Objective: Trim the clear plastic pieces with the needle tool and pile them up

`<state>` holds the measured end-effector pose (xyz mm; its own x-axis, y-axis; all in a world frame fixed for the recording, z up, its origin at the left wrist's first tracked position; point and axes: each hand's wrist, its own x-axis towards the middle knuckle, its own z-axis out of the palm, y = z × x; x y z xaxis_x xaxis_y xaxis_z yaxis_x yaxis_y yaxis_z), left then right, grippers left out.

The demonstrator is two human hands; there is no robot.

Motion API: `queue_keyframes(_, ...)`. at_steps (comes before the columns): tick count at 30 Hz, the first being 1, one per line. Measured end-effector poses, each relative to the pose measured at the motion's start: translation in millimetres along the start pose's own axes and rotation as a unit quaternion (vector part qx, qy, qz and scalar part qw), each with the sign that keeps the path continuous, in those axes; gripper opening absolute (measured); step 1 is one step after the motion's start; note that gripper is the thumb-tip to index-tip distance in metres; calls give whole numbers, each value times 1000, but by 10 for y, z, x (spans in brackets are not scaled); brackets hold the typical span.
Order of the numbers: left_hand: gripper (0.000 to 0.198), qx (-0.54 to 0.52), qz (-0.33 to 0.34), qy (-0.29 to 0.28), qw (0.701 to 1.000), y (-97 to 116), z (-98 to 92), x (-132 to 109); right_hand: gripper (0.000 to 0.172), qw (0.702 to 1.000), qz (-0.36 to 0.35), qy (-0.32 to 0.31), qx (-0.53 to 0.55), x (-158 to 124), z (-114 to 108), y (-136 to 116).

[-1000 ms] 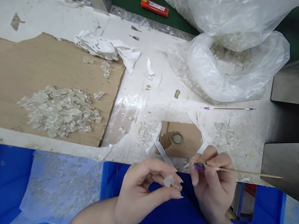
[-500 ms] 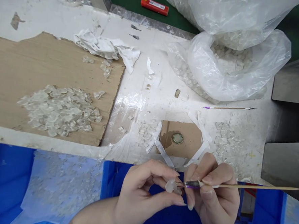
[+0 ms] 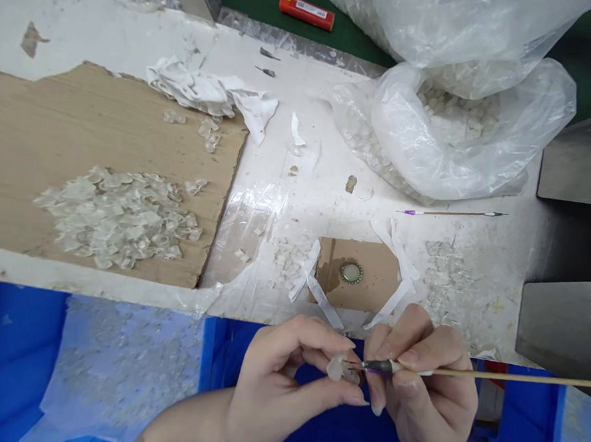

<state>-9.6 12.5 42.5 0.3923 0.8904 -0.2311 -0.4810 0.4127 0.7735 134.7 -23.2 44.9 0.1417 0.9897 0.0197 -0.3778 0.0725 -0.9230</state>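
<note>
Between the thumb and fingers of my left hand point(image 3: 290, 381) is a small translucent, curved plastic piece point(image 3: 335, 368). My right hand point(image 3: 425, 373) pinches a thin wooden stick point(image 3: 510, 376) with a dark and purple needle-like tip point(image 3: 378, 367) bound to its end. That tip points left and meets the plastic piece, or lies right against it; I cannot tell which. Just beyond my hands, a bottle cap point(image 3: 351, 273) with pale contents sits on a small cardboard square point(image 3: 380, 289), a damp patch beside it.
A heap of translucent pieces point(image 3: 125, 218) covers part of a cardboard sheet point(image 3: 44, 129). Clear bags point(image 3: 472, 170) of small pieces stand at the back right. A second tipped stick point(image 3: 450, 213), a white cloth point(image 3: 192, 90) and a red box point(image 3: 307, 11) lie around the table.
My right hand has shifted very slightly to the right and down, and the stick has tilted a little, its far end lower. My left hand stays in place with the plastic piece.
</note>
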Motion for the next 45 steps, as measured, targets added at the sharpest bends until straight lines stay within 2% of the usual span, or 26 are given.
queue_keyframes(4,56,-5,-7,8,1000,11,9,4,12,998,-44,43,-1,59,-48,17)
queue_keyframes(7,57,-12,-11,8,1000,16,7,13,7,988,-111,89,-59,102,-113,52)
queue_keyframes(9,57,-18,-12,5,1000,20,10,20,10,979,-144,99,-103,102,-160,88)
queue_keyframes(14,54,-24,-8,-2,1000,32,24,30,30,975,-114,66,-179,42,-280,194)
queue_keyframes(17,44,-19,-3,-1,1000,39,19,28,38,953,-114,39,-278,39,-366,252)
queue_keyframes(22,28,-14,6,14,1000,46,1,34,23,917,-123,44,-376,81,-470,363)
queue_keyframes(28,29,5,16,32,999,62,-21,56,30,876,-185,35,-444,77,-554,515)
queue_keyframes(31,30,13,16,35,999,64,-18,56,30,869,-197,21,-453,90,-595,546)
queue_keyframes(35,29,21,22,37,999,54,-4,58,23,888,-188,25,-418,104,-556,494)
queue_keyframes(39,19,39,22,47,998,29,18,54,11,924,-160,73,-340,87,-337,333)
queue_keyframes(43,24,11,-3,39,999,2,50,57,8,982,-91,63,-156,70,-95,131)
queue_keyframes(45,28,-19,-12,28,999,-10,62,60,10,995,-57,37,-74,60,-39,50)
